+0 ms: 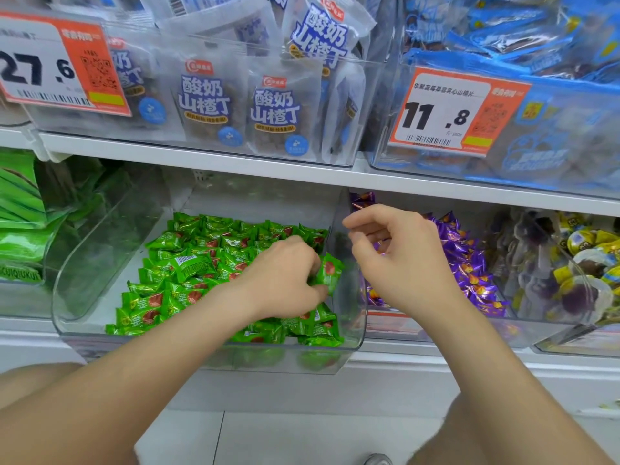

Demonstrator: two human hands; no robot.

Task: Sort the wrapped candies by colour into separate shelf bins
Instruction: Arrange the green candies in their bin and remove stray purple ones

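A clear plastic bin [84, 276] on the lower shelf holds several green wrapped candies [188, 263]. My left hand [285, 280] is inside it at the right side and pinches one green candy [330, 271] near the bin's right wall. The bin to the right [550, 325] holds several purple wrapped candies [469, 263]. My right hand [399, 256] hovers over the left part of that purple bin, fingers curled, with nothing plainly seen in them.
Further right is a bin of yellow and clear wrapped sweets [583, 263]. Green packets [20, 209] fill the bin at far left. The upper shelf [235, 159] carries bins of white and blue snack bags with price tags [443, 109]. The floor [302, 437] lies below.
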